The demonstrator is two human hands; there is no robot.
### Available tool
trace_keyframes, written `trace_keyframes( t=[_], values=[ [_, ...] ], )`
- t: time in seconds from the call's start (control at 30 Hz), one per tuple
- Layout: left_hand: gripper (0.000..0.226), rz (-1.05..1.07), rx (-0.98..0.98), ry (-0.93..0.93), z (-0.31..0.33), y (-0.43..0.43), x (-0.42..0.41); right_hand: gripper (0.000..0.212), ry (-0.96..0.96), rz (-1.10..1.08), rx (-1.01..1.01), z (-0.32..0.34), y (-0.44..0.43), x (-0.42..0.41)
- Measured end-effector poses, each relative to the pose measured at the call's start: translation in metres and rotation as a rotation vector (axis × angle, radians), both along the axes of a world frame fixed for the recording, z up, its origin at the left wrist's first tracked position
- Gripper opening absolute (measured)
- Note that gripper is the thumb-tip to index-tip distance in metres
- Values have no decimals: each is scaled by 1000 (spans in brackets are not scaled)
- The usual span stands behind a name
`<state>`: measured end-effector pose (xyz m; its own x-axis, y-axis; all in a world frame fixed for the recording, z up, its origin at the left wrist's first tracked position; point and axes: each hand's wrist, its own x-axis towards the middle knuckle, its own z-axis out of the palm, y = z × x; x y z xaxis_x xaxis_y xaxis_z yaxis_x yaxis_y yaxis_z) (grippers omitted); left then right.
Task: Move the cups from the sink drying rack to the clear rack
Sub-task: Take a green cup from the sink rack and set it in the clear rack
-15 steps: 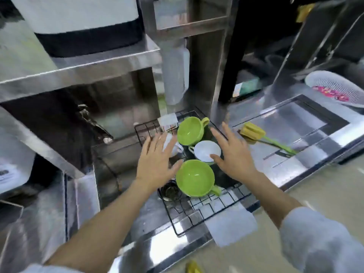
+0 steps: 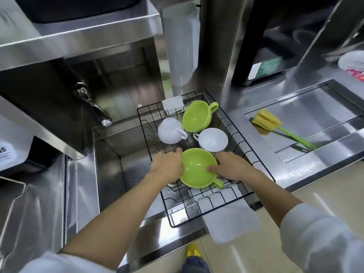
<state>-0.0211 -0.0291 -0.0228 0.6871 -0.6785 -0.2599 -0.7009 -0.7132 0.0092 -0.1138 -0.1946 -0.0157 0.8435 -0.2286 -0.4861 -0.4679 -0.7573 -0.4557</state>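
A black wire drying rack (image 2: 254,160) sits over the steel sink. It holds several cups: a green cup (image 2: 197,117) at the back, a white cup (image 2: 169,130) on its side, a white cup (image 2: 213,139) upright, and a near green cup (image 2: 198,170). My left hand (image 2: 167,166) grips the near green cup's left rim. Over its right rim lies the thumb of my right hand (image 2: 230,167), fingers under the cup. The clear rack is not in view.
A tap (image 2: 92,106) overhangs the sink basin (image 2: 110,174) at left. A yellow sponge brush (image 2: 269,123) lies on the steel drainboard at right. A white colander (image 2: 352,63) stands at far right. White cloth (image 2: 228,217) hangs over the rack's front edge. Steel shelf overhead.
Both hands have dropped from hovering open above the cups and closed onto the two sides of the near green cup. The camera has moved closer.
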Motion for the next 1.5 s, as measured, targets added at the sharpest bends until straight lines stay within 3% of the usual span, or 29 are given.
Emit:
trace_keyframes(
  t=[0.07,0.17,0.3,0.43,0.6,0.67,0.77,0.83,0.97,1.07,1.13,1.2,1.3,1.4,1.5],
  values=[
    [30,40,-21,64,4,0,0,22,34,-32,117,-1,2,1],
    [29,101,-111,159,10,3,-1,8,13,-37,104,0,5,1],
    [24,276,-309,253,22,9,-4,15,-174,-51,51,15,4,2],
    [23,443,-559,321,45,18,-3,13,-405,32,-140,41,13,9],
    [73,708,-949,604,90,45,-3,21,-601,180,-475,73,49,26],
    [92,812,-1074,664,104,60,-6,13,-730,236,-591,88,73,34],
    [99,893,-1246,644,121,82,-9,11,-956,273,-800,113,115,41],
    [97,955,-1336,643,132,104,-7,13,-1073,283,-802,124,141,44],
    [83,1006,-1455,565,149,162,-7,30,-1161,321,-527,138,190,49],
    [93,1015,-1555,559,159,208,-9,47,-1030,292,5,156,224,55],
    [98,1003,-1622,570,168,239,-9,51,-1001,240,245,167,247,61],
    [102,990,-1692,577,179,271,-8,59,-859,185,475,179,273,68],
    [99,897,-1780,556,192,311,-7,68,-462,203,840,190,312,77],
    [81,818,-1829,534,199,352,-3,64,-427,254,998,194,348,86],
    [63,751,-1727,554,199,395,9,64,-489,246,1035,192,378,99]
  ],
)
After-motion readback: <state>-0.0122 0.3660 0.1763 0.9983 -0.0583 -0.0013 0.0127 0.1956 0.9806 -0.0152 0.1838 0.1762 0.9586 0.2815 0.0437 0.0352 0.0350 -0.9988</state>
